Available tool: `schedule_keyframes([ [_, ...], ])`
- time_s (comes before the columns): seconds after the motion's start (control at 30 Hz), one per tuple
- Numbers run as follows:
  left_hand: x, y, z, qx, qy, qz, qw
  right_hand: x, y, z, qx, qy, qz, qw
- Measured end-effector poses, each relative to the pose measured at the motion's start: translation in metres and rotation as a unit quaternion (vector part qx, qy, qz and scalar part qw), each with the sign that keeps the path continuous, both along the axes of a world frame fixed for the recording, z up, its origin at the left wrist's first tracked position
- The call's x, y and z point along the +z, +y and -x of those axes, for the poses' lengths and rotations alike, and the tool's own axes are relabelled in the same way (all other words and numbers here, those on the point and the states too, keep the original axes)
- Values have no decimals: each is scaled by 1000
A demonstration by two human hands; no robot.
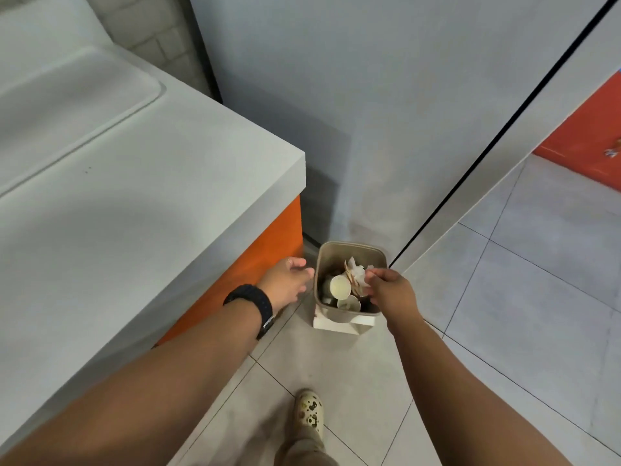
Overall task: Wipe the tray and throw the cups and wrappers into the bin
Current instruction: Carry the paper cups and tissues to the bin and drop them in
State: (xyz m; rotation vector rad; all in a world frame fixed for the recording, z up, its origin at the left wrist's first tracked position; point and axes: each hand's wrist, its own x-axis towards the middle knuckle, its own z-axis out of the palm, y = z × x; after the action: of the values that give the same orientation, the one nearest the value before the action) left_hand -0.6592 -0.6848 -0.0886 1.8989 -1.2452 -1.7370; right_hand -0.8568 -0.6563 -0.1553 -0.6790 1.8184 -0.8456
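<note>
A small beige bin [349,247] stands on the floor beside the counter's corner. Inside it lie paper cups [340,286] and crumpled white wrappers [357,274]. My right hand [391,290] hangs over the bin's right side, its fingers pinched at a white wrapper scrap at the bin's mouth. My left hand [285,282], with a black watch on the wrist, reaches just left of the bin, fingers loosely apart and holding nothing. No tray is in view.
A grey counter [151,203] with an orange side panel [268,250] fills the left. A white wall stands behind the bin. The bin sits on a white base [336,326]. My shoe [309,412] is on the tiled floor below.
</note>
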Motion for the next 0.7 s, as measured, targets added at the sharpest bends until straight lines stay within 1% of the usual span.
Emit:
schedule_keyframes([
  [0.1,15,3,-22,2,-16,34,999,10,-12,-21,33,-23,18,999],
  [0.2,35,9,-43,9,-12,75,997,24,-23,-46,75,-33,40,996],
  [0.37,69,23,-76,15,-22,137,990,53,-39,-86,158,-55,96,981],
  [0.47,89,36,-101,56,-37,165,984,85,-47,-115,206,-59,134,968],
  [0.6,106,55,-126,116,-9,176,978,122,-48,-149,252,-55,187,948],
  [0.7,114,73,-152,173,-1,182,968,143,-43,-181,299,-60,207,930],
])
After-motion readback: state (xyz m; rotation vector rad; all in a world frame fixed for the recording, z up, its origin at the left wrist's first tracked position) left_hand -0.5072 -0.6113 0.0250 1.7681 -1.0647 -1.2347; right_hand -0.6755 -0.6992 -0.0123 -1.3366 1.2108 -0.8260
